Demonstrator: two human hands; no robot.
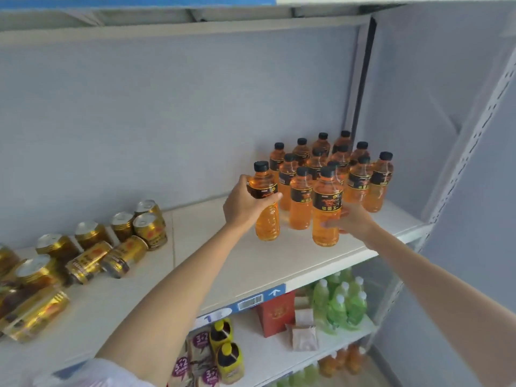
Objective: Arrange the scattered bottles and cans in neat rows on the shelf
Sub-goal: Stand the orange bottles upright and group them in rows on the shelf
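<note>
On the white shelf (279, 263), several orange drink bottles with black caps and black labels (329, 160) stand grouped at the right rear. My left hand (243, 203) grips one orange bottle (265, 202) at the group's left front, upright. My right hand (353, 220) wraps the lower part of another front bottle (326, 208), fingers behind it. Gold cans (92, 247) lie scattered at the shelf's left, some upright, some on their sides.
The grey back wall and a perforated upright post (474, 141) bound the shelf on the right. A lower shelf holds green bottles (343, 300), a red box (275, 314), yellow-capped dark bottles (226, 347) and snack packs. Bare shelf lies between cans and bottles.
</note>
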